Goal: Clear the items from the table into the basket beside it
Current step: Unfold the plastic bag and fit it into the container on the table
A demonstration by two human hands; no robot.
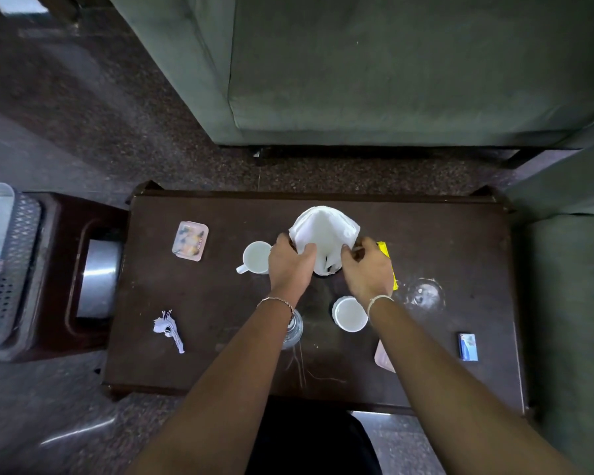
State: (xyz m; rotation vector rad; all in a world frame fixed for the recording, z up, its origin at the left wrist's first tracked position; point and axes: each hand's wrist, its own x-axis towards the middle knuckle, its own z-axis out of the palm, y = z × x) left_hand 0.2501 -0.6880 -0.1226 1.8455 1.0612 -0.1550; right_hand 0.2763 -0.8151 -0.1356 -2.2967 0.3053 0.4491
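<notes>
White napkins (pixel 323 231) stand in the middle of the worktop (pixel 460 241), and both hands grip them. The left hand (pixel 288 265) curls its fingers (pixel 307 251) round the left side, and the right hand (pixel 367 269) pinches the right edge. The step in hand seems to be picking up this bundle. Next, I think, it must be lifted without losing sheets and carried left, over the mug (pixel 256 258), to the basket (pixel 14 255) beside the worktop.

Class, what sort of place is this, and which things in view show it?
Probably a living room or lounge: a low dark wooden coffee table stands before a grey-green sofa, with a white mug and paper napkins on it.
</notes>
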